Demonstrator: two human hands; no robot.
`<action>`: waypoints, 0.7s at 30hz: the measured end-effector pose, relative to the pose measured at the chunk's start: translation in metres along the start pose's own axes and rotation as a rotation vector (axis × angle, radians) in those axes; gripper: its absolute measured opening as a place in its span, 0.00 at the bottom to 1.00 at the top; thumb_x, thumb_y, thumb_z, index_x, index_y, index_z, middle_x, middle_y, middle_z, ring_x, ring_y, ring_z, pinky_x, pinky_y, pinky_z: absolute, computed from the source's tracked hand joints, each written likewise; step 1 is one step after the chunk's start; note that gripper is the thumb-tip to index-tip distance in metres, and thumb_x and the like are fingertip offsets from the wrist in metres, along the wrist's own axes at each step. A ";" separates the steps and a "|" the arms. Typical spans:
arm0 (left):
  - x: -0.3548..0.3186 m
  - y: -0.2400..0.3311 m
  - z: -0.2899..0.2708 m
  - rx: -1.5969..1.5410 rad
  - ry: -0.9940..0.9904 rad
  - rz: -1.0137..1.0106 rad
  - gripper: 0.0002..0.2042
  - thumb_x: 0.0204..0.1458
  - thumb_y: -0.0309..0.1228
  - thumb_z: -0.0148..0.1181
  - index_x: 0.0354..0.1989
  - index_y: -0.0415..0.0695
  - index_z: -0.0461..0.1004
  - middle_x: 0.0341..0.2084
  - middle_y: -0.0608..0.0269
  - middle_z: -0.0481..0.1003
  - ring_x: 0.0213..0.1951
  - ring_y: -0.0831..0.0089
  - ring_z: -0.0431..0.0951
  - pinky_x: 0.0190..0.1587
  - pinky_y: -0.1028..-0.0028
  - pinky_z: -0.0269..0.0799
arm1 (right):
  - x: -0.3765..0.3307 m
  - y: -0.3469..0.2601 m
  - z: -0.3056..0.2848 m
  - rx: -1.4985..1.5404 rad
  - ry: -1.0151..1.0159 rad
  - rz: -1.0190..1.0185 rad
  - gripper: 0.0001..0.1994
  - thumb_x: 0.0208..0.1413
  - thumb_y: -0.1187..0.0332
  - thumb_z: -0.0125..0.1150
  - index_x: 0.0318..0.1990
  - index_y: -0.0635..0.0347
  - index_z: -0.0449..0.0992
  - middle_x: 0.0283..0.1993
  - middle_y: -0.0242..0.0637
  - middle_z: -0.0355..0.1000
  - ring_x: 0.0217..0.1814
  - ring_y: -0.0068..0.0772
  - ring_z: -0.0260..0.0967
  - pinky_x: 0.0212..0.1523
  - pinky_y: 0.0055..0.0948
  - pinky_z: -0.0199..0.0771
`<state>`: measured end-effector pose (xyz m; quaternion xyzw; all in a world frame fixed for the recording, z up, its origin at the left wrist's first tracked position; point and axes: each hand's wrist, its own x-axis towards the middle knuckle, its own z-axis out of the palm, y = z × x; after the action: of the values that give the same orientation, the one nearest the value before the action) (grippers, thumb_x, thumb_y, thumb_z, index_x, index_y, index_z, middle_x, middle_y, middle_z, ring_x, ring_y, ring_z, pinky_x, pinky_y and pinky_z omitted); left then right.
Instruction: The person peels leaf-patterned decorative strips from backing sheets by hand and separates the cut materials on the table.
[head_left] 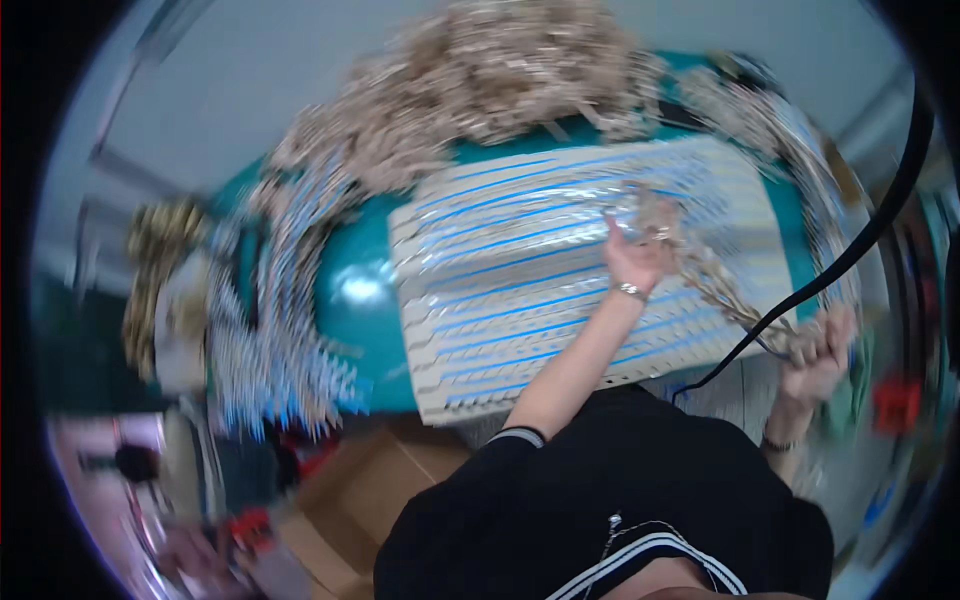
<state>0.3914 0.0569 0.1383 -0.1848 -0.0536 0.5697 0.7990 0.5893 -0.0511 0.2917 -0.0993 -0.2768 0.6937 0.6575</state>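
Heaps of pale beige small pieces [480,80] are piled along the far edge of the teal tabletop [350,290], and more of the same spill in a curved band [270,330] down its left side, beside a yellowish-brown clump [160,260]. A brown cardboard box [370,490] sits below the table's near edge, and a black cable [850,250] hangs across the right side of the view, crossing in front of the strand.

One large white ribbed sheet with thin blue stripes [520,300] lies flat in the middle of the table. One stringy strand of pale beige pieces [715,285] runs over the sheet's right part, sloping down from the upper middle towards the lower right; motion blur hides its fine detail.

Two hands are in view. The left hand [632,255], a bracelet at its wrist, is closed around the upper end of the strand above the sheet. The right hand [815,355], also with a wristband, is closed around the lower end of the strand at the sheet's right edge.
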 end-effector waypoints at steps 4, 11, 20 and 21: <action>0.002 0.043 0.034 0.005 -0.461 0.022 0.39 0.40 0.60 0.53 0.52 0.37 0.60 0.42 0.56 0.69 0.35 0.64 0.71 0.40 0.69 0.66 | 0.011 0.003 0.012 0.090 -0.134 0.142 0.16 0.63 0.61 0.31 0.21 0.53 0.52 0.13 0.24 0.41 0.10 0.13 0.30 0.08 0.18 0.31; -0.072 0.095 0.187 0.482 -0.353 0.431 0.32 0.42 0.52 0.57 0.42 0.30 0.65 0.35 0.47 0.71 0.40 0.58 0.72 0.46 0.60 0.66 | 0.044 0.034 0.038 0.228 -0.371 0.261 0.18 0.63 0.60 0.31 0.20 0.54 0.52 0.12 0.24 0.42 0.09 0.12 0.31 0.06 0.15 0.33; -0.052 0.220 0.190 0.242 -0.235 0.308 0.09 0.45 0.28 0.54 0.26 0.34 0.63 0.12 0.61 0.63 0.13 0.73 0.65 0.19 0.71 0.63 | 0.055 0.126 0.038 0.180 -0.024 0.448 0.14 0.62 0.65 0.34 0.24 0.57 0.60 0.14 0.24 0.46 0.08 0.13 0.33 0.06 0.15 0.36; -0.049 0.231 0.200 0.243 -0.236 0.288 0.09 0.45 0.28 0.54 0.26 0.34 0.63 0.12 0.61 0.63 0.13 0.73 0.65 0.19 0.71 0.63 | 0.060 0.147 0.032 0.391 -0.134 0.540 0.12 0.61 0.66 0.35 0.26 0.57 0.61 0.15 0.24 0.48 0.08 0.14 0.34 0.07 0.15 0.38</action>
<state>0.1092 0.1232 0.2476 -0.0251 -0.0506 0.6978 0.7141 0.4407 0.0010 0.2561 0.0045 -0.1447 0.8878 0.4369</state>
